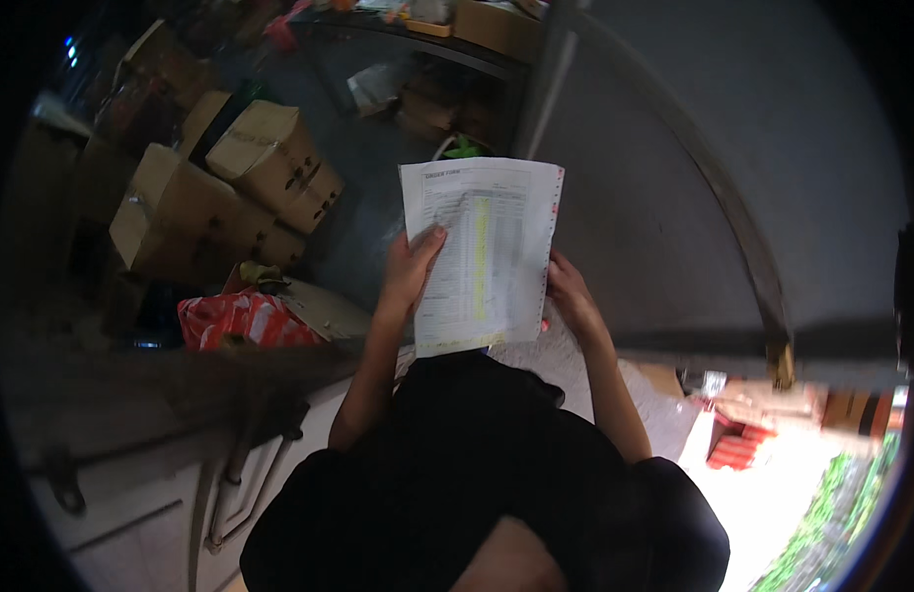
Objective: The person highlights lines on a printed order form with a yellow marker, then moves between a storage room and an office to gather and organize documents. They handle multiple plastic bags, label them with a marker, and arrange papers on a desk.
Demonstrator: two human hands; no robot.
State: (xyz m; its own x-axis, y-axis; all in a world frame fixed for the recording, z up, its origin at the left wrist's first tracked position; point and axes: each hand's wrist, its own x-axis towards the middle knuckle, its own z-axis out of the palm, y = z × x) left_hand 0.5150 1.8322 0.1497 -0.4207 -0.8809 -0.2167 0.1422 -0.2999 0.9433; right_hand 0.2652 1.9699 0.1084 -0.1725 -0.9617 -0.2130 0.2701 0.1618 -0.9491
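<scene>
A white printed sheet with a table on it and a yellow highlighted column is held up before me. It seems to lie on further sheets, since red marks and tabs run along its right edge and a yellow strip along the bottom. My left hand grips the left edge, its thumb on the front and its fingers behind. At the right edge my right hand is closed on the paper, most of its fingers hidden behind it.
Cardboard boxes are stacked at the left, above a red and white plastic bag. A table with things on it stands ahead. On the right is a large grey door panel; a white door with a metal bolt is at lower left.
</scene>
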